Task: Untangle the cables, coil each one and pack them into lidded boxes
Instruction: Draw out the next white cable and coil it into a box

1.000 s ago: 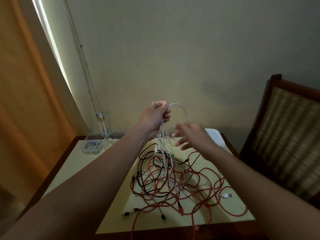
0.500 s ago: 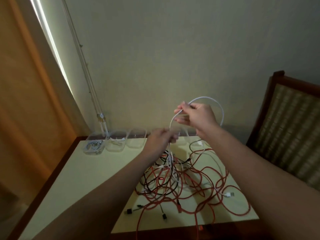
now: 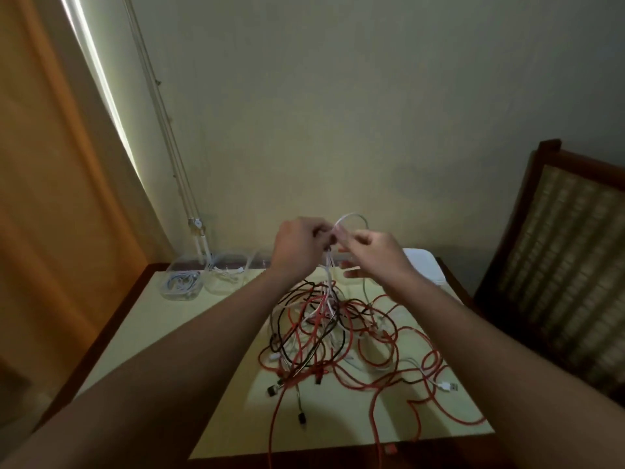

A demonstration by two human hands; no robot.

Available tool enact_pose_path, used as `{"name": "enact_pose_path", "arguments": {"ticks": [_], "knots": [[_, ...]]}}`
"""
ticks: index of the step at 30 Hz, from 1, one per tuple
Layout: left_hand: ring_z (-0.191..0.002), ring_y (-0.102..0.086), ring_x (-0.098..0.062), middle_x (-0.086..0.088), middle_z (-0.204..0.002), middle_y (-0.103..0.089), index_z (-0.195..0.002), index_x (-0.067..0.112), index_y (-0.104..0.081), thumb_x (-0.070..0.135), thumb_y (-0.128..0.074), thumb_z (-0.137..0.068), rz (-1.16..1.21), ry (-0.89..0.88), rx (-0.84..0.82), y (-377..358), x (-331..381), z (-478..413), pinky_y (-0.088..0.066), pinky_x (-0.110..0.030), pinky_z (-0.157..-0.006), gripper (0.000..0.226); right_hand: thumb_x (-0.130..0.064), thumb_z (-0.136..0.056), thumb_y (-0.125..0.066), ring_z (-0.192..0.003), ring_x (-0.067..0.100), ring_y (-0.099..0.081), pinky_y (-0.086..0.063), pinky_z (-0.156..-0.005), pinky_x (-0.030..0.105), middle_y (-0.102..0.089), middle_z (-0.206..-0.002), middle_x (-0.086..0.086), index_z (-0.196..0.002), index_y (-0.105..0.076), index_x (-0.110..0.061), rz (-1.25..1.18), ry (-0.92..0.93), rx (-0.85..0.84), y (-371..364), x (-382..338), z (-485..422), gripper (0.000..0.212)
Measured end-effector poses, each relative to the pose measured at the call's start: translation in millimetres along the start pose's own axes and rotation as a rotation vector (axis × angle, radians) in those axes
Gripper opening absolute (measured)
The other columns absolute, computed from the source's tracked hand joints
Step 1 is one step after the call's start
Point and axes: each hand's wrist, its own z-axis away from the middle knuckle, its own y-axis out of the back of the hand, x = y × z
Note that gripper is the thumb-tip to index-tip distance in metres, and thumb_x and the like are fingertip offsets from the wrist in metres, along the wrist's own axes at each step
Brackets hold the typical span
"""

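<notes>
Over table (image 3: 189,319), cable (image 3: 349,217) apparently in left hand (image 3: 297,247)

I am finding no readable text, label, brand, number or sign: the cables (image 3: 338,336), the clear boxes (image 3: 182,282) and the counter (image 3: 203,333) are showing no legible marking in this view.

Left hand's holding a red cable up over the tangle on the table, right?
No: the left hand grips a white cable, not a red one, as the head view shows. It does hold it up over the tangle on the table.
</notes>
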Motion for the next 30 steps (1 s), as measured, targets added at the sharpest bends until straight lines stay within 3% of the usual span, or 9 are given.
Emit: {"name": "enact_pose_path", "arguments": {"ticks": [4,7,12,14,17,19,23,25,30], "knots": [[-0.071,-0.070,-0.005,0.006,-0.073,-0.075,-0.081,0.021,-0.078,0.026,-0.072,-0.088,0.052,0.004,0.027,10.1,11.1,-18.4,-0.055,-0.029,-0.076,0.011,-0.045,-0.095,-0.062,-0.070,0.027,-0.068,-0.059,-0.075,0.053,-0.070,-0.083,0.017,-0.090,-0.073,-0.017,0.080,0.094,-0.055,-20.5,17.2,0.0,0.031],[-0.067,-0.071,-0.006,0.004,-0.071,-0.075,-0.081,0.016,-0.078,0.025,-0.073,-0.087,0.131,-0.007,0.031,15.8,16.5,-23.0,-0.058,-0.032,-0.073,0.012,-0.035,-0.098,-0.060,-0.069,0.028,-0.069,-0.060,-0.075,0.053,-0.071,-0.077,0.013,-0.082,-0.072,-0.021,0.176,0.167,-0.033,-28.1,27.8,-5.5,0.025],[-0.079,-0.069,-0.003,0.008,-0.085,-0.075,-0.099,0.020,-0.075,0.033,-0.065,-0.095,0.192,0.065,0.078,6.2,9.7,-0.9,-0.050,-0.014,-0.074,0.017,-0.025,-0.096,-0.066,-0.064,0.016,-0.070,-0.059,-0.072,0.041,-0.073,-0.068,0.003,-0.081,-0.075,-0.012,0.247,0.212,0.143,-24.8,19.4,-20.3,0.022],[-0.081,-0.066,-0.001,0.010,-0.089,-0.072,-0.107,0.021,-0.072,0.034,-0.059,-0.099,0.175,0.112,-0.003,-6.2,-7.1,15.8,-0.046,-0.006,-0.070,0.019,-0.027,-0.096,-0.067,-0.068,0.017,-0.073,-0.060,-0.075,0.042,-0.076,-0.076,-0.001,-0.084,-0.075,-0.013,0.203,0.202,0.199,-18.9,9.2,-27.7,0.021],[-0.080,-0.070,-0.007,0.007,-0.093,-0.074,-0.107,0.020,-0.075,0.026,-0.060,-0.099,0.247,0.109,-0.173,-26.3,-30.6,33.2,-0.058,-0.028,-0.078,0.018,-0.024,-0.098,-0.066,-0.069,0.014,-0.066,-0.058,-0.078,0.042,-0.078,-0.080,-0.006,-0.079,-0.074,-0.018,0.098,0.185,0.228,-8.5,-11.1,-38.7,0.021],[-0.081,-0.071,-0.008,0.007,-0.097,-0.075,-0.112,0.023,-0.075,0.028,-0.063,-0.097,0.224,0.076,-0.205,-35.8,-34.9,37.3,-0.057,-0.031,-0.083,0.020,-0.021,-0.098,-0.066,-0.072,0.013,-0.067,-0.058,-0.076,0.038,-0.077,-0.079,-0.005,-0.078,-0.072,-0.019,-0.023,0.169,0.239,-2.1,-25.5,-43.1,0.021],[-0.078,-0.063,-0.001,0.012,-0.088,-0.072,-0.109,0.024,-0.077,0.035,-0.066,-0.095,0.110,0.038,-0.194,-44.8,-27.5,36.1,-0.045,-0.016,-0.070,0.020,-0.013,-0.100,-0.062,-0.068,0.010,-0.066,-0.058,-0.071,0.027,-0.077,-0.088,0.004,-0.090,-0.070,-0.008,-0.161,0.155,0.176,6.2,-47.7,-40.1,0.014],[-0.071,-0.060,-0.002,0.011,-0.077,-0.069,-0.094,0.022,-0.078,0.036,-0.066,-0.095,0.094,0.018,-0.132,-45.3,-24.9,32.8,-0.041,-0.020,-0.064,0.018,-0.010,-0.100,-0.061,-0.065,0.011,-0.065,-0.058,-0.066,0.026,-0.076,-0.086,0.007,-0.088,-0.069,-0.007,-0.215,0.175,0.187,12.2,-53.7,-43.7,0.015],[-0.080,-0.067,-0.013,0.002,-0.091,-0.075,-0.098,0.018,-0.079,0.034,-0.069,-0.092,0.074,0.095,-0.012,-34.6,-26.9,14.9,-0.049,-0.027,-0.074,0.020,-0.013,-0.101,-0.061,-0.063,0.012,-0.069,-0.057,-0.061,0.025,-0.076,-0.086,0.004,-0.083,-0.065,-0.012,-0.391,0.147,0.324,35.9,-51.3,-53.5,0.019]]}}
